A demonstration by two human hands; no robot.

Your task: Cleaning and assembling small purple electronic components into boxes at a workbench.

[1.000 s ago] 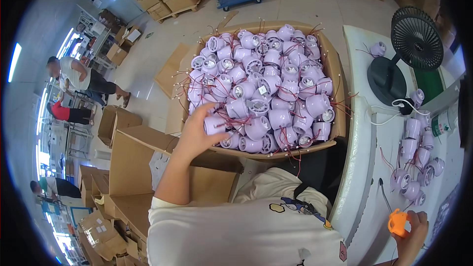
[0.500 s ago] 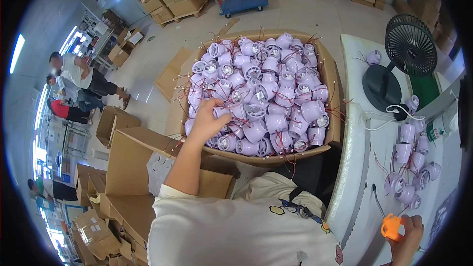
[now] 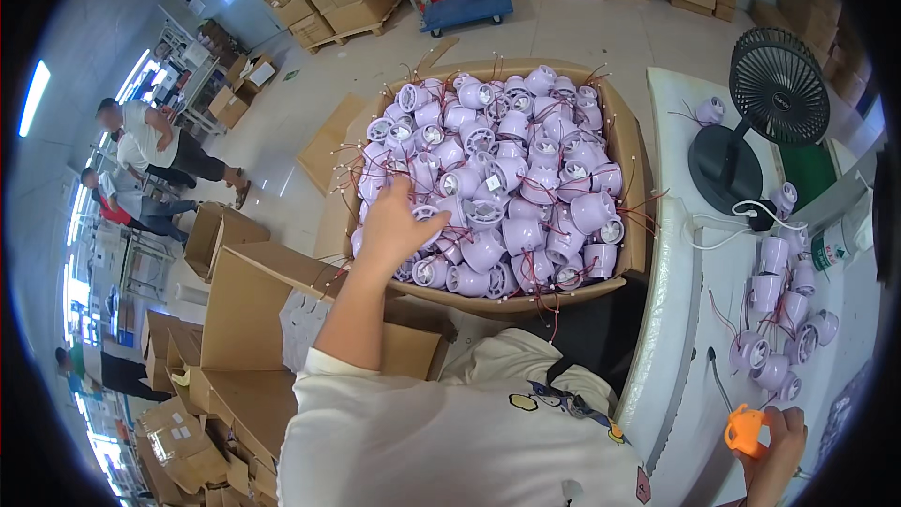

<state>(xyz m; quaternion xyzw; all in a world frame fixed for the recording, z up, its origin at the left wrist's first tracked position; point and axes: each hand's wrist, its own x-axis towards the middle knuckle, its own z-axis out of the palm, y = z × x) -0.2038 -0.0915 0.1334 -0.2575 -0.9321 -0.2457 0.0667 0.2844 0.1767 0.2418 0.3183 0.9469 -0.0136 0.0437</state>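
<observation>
My left hand (image 3: 394, 233) reaches over the near left part of a large cardboard box (image 3: 631, 113) heaped with pale purple plastic motor housings (image 3: 521, 235), which trail thin red and dark wires. Its thumb and fingers are spread and touch the housings at the top of the heap; no housing is lifted out. At the lower right, over the white worktable (image 3: 690, 469), my right hand (image 3: 784, 451) is closed round an orange plastic object (image 3: 744, 430). A thin dark bent stem (image 3: 721, 380) shows just beyond the orange object. I cannot tell its exact kind.
Several more purple housings (image 3: 788, 310) lie on the table at right, near a black desk fan (image 3: 727, 169) and a white cable (image 3: 718, 230). Open cartons (image 3: 244, 319) stand at left. People (image 3: 155, 145) are in the far left. A blue trolley (image 3: 466, 9) stands at the back.
My left hand has shifted slightly up the heap, its thumb stretched further out. The right hand keeps its hold on the orange object. People at far left have moved.
</observation>
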